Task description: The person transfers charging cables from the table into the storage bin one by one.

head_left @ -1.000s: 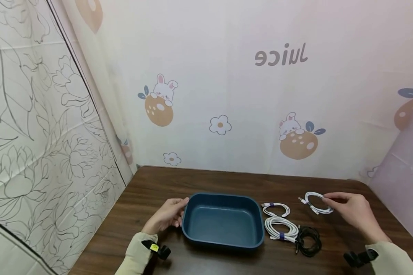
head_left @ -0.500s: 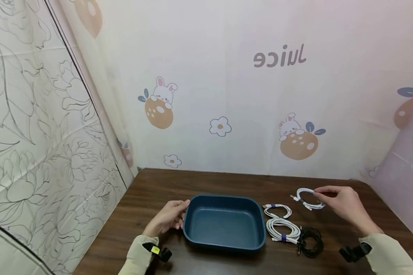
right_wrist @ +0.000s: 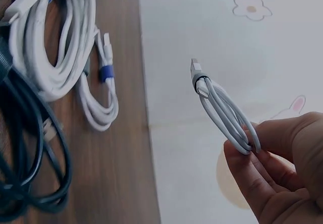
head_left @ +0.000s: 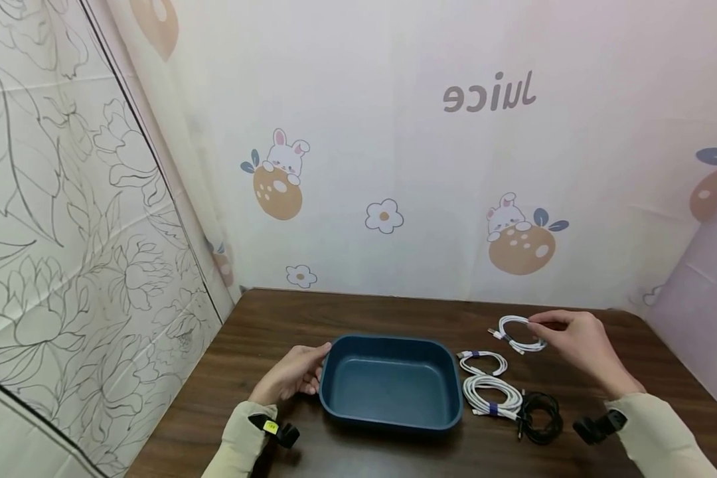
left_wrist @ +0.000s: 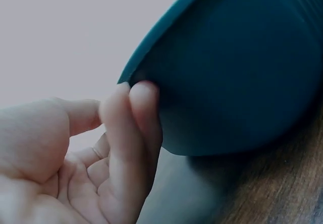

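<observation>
My left hand (head_left: 293, 376) holds the left rim of a dark blue rectangular tray (head_left: 391, 395). In the left wrist view, its fingertips bend against the outer wall of the tray just under the lip. My right hand (head_left: 584, 343) pinches a coiled white USB cable (right_wrist: 222, 108) between thumb and fingers, raised above the back right of the table. A dark tie wraps that coil near its plug, which points away from the fingers. To the right of the tray lie a small white coiled cable (head_left: 502, 364), a thicker white coil (head_left: 475, 393) and a black coiled cable (head_left: 556, 419).
The dark wooden table (head_left: 311, 309) ends at a patterned white cloth backdrop (head_left: 334, 166). Another floral-print cloth (head_left: 95, 265) hangs along the left side. Purple ties (head_left: 493, 410) bind the two white coils on the table.
The right hand has carried the white cable leftward and a little farther back and up. My left hand stays at the tray rim, and the tray and other cables keep their places.
</observation>
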